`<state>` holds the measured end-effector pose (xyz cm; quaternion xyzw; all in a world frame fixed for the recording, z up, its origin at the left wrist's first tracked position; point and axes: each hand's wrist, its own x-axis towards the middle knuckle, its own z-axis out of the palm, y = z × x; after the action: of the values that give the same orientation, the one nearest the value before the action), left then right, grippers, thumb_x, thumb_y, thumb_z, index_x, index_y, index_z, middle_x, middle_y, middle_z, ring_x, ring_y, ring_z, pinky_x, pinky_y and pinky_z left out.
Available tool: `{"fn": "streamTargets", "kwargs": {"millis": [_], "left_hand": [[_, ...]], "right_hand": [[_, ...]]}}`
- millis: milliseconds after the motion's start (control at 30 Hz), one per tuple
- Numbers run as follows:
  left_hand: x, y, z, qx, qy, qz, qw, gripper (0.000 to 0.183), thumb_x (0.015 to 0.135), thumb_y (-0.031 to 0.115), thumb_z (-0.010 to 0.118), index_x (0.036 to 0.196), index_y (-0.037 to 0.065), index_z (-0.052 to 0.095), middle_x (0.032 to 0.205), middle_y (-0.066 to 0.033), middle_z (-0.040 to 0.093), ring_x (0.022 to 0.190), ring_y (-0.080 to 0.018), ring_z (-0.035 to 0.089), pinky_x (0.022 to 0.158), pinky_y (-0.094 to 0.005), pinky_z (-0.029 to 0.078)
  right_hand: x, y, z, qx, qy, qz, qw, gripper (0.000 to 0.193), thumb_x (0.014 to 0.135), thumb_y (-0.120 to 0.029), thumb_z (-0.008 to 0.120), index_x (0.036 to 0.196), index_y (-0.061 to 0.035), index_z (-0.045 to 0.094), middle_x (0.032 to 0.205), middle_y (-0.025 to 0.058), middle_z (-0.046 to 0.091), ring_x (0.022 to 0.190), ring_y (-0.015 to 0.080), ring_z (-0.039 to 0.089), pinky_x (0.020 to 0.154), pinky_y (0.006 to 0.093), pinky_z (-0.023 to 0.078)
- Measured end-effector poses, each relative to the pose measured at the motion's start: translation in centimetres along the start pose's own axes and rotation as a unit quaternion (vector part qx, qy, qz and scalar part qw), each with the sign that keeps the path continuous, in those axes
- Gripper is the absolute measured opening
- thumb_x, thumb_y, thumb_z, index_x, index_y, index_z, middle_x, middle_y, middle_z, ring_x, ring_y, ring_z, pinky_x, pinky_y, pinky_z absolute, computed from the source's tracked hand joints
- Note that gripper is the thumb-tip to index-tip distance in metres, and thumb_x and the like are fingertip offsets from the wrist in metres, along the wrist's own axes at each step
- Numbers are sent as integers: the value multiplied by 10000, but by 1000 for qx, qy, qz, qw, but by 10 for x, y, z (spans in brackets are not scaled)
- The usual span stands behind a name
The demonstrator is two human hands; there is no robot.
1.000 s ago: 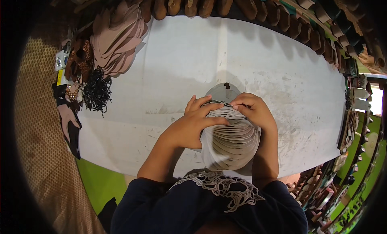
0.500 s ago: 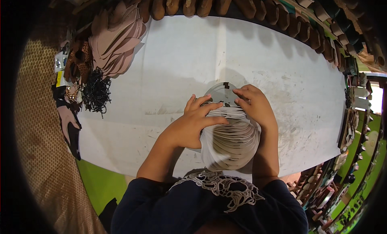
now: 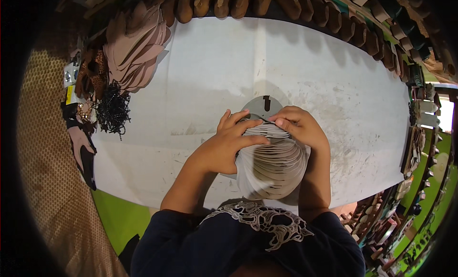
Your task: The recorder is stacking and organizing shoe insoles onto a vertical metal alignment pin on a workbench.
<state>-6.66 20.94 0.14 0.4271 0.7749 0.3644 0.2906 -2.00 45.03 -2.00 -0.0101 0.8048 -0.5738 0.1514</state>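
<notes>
In front of my body, a thick fanned stack of thin grey-white sheets (image 3: 274, 174), curved like shoe insole pieces, stands on the white table. My left hand (image 3: 222, 150) is spread across its left side, thumb on the near side and fingers over the far edge, gripping it. At the stack's far right edge, my right hand (image 3: 305, 129) pinches the edge of a sheet between thumb and forefinger. Beyond the fingers shows a grey round-ended piece (image 3: 254, 106) with a dark slot. The hands hide part of the stack's far edge.
The white table (image 3: 205, 62) has dark smudges at right. Pinkish-tan cut pieces (image 3: 136, 47) are heaped at far left beside a tangle of black beaded strands (image 3: 113, 107). Brown shoe lasts (image 3: 222, 4) line the far edge. Racks of items stand at right.
My right hand has moved slightly nearer, its thumb and forefinger now closed at the stack's edge. More of the slot in the grey round-ended piece shows. My left hand has hardly moved.
</notes>
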Motion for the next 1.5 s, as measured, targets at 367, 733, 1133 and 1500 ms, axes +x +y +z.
{"fn": "streamTargets", "kwargs": {"millis": [367, 733, 1133, 1500], "left_hand": [[3, -7, 3, 9, 21, -6, 1000, 966, 490, 142, 755, 1374, 118, 367, 1324, -132, 412, 1334, -387, 248, 1099, -581, 61], [3, -6, -1, 63, 6, 5, 998, 800, 534, 239, 744, 1275, 116, 470, 1369, -104, 368, 1345, -385, 230, 1089, -598, 82], [7, -13, -9, 68, -2, 15, 998, 780, 516, 304, 796, 1235, 165, 528, 1423, -125, 328, 1340, -429, 225, 1071, -610, 130], [9, -17, -11, 74, -3, 20, 997, 788, 516, 297, 801, 1247, 185, 528, 1483, -151, 231, 1358, -436, 184, 1067, -608, 129]], "right_hand": [[-5, -2, -4, -19, -36, -30, 999, 240, 845, -241, 644, 1009, -77, 703, 853, 64, 607, 839, 189, 551, 732, 295, 444], [4, 3, 3, 4, 56, -77, 995, 247, 859, -232, 623, 1025, -63, 694, 923, 84, 585, 834, 196, 550, 742, 303, 448], [9, -6, 7, -47, 140, 29, 989, 195, 780, -99, 662, 961, -25, 658, 880, 88, 561, 799, 221, 539, 719, 306, 443], [0, 1, -1, -75, 2, -38, 996, 93, 771, -73, 653, 852, -65, 609, 986, 67, 564, 1029, 245, 469, 921, 341, 353]]}}
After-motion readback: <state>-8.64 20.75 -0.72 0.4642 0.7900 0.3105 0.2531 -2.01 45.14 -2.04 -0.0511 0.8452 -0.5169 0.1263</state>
